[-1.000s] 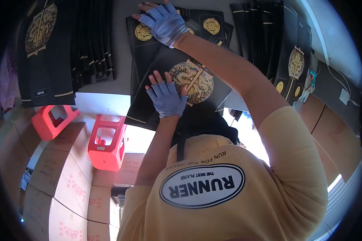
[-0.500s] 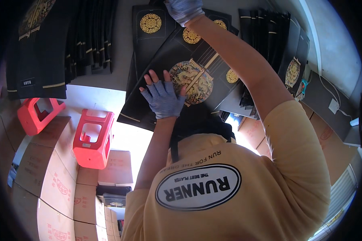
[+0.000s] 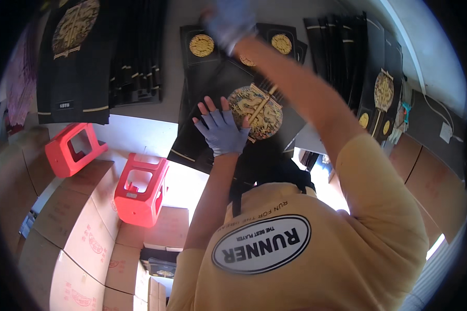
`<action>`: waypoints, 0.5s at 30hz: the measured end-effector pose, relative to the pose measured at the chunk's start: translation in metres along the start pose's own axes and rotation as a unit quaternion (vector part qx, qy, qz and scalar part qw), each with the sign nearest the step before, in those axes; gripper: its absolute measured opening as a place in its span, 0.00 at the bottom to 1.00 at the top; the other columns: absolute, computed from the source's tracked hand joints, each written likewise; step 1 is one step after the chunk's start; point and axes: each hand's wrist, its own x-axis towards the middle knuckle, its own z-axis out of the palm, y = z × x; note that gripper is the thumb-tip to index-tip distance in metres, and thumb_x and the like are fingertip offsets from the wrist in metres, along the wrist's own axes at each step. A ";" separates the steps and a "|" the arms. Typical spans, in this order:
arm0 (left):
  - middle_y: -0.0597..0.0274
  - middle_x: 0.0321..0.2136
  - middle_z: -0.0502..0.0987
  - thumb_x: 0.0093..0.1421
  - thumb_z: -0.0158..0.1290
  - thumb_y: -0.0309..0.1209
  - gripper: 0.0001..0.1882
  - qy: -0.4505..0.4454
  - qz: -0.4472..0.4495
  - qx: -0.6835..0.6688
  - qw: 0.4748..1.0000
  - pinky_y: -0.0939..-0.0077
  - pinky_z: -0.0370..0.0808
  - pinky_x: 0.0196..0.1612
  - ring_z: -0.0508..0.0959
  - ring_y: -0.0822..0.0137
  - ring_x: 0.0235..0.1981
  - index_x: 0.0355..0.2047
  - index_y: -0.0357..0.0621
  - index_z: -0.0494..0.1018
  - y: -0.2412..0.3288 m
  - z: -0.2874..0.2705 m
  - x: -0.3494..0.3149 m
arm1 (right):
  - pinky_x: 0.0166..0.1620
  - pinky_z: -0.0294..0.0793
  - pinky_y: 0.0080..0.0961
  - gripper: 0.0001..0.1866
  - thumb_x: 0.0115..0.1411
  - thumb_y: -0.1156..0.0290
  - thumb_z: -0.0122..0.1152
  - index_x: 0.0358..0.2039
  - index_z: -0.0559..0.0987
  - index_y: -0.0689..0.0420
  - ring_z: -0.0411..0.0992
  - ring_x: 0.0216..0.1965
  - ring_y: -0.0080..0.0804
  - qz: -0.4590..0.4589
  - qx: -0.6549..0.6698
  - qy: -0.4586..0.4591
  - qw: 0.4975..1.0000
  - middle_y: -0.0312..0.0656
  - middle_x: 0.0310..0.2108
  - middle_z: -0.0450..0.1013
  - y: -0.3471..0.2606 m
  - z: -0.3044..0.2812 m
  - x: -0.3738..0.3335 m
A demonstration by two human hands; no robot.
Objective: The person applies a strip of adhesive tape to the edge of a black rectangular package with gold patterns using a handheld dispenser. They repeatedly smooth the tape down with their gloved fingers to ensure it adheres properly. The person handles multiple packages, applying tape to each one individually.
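Note:
My left hand (image 3: 220,129), in a grey-blue glove with bare fingertips, lies flat with spread fingers on a black printed sheet (image 3: 192,142). Beside its thumb is the sheet's round colourful dragon picture (image 3: 257,111), crossed by a gold bar. Gold round ornaments (image 3: 201,45) mark the far part of the black pieces, which overlap on the table. Over their far edge is my right hand (image 3: 231,23), gloved alike and smeared by motion. Its fingers cannot be made out, nor whether they hold anything. My right forearm covers part of the sheets.
Stacked black printed pieces lie on the grey table (image 3: 166,106) at left (image 3: 72,67) and right (image 3: 337,57). Two red plastic stools (image 3: 140,192) and several cardboard boxes (image 3: 83,238) stand lower left. A white cable (image 3: 436,103) hangs at the right.
The whole view has shifted, so most things appear lower and farther right. My right hand has swept left relative to the sheets and is now blurred. The left hand stays spread on the sheet.

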 end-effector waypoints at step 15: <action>0.41 0.62 0.50 0.55 0.44 0.54 0.39 -0.045 0.001 -0.021 0.999 0.42 0.47 0.60 0.50 0.42 0.63 0.60 0.40 0.55 0.002 -0.012 0.010 | 0.61 0.49 0.51 0.33 0.47 0.64 0.58 0.56 0.64 0.51 0.58 0.59 0.39 -0.145 -0.057 0.119 0.981 0.43 0.56 0.62 0.035 0.022 -0.007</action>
